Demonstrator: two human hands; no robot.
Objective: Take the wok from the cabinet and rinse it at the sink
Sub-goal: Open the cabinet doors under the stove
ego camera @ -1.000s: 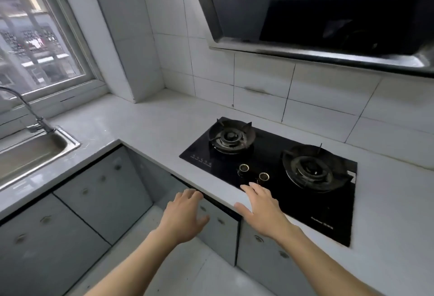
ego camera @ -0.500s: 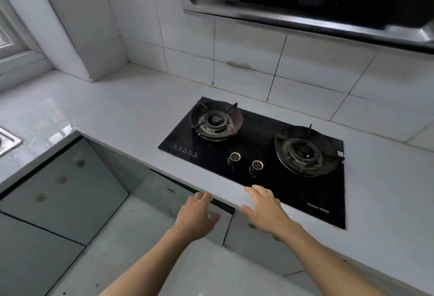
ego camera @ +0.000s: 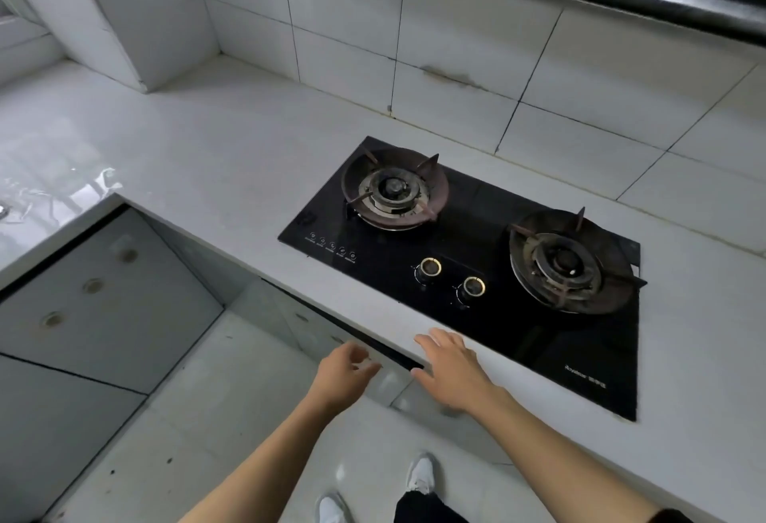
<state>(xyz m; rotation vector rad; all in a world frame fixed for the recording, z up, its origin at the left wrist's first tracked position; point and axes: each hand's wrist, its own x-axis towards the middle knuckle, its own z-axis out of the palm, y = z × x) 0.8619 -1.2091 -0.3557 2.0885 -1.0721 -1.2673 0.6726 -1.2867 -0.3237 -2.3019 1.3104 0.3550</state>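
Head view, left hand (ego camera: 346, 373) and right hand (ego camera: 452, 369) empty, fingers apart, at cabinet door (ego camera: 389, 383) (shut, wok unseen)

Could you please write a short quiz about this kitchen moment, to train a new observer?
1. True or false: a wok sits on one of the burners of the gas hob.
2. How many round knobs does the hob have?
3. Multiple choice. Where is the left hand? A) on a knob B) in front of the cabinet door under the hob C) on the wall tiles

Key:
1. False: both burners are bare.
2. Two.
3. B. The right hand is spread over the countertop edge just beside it, and neither hand holds anything.
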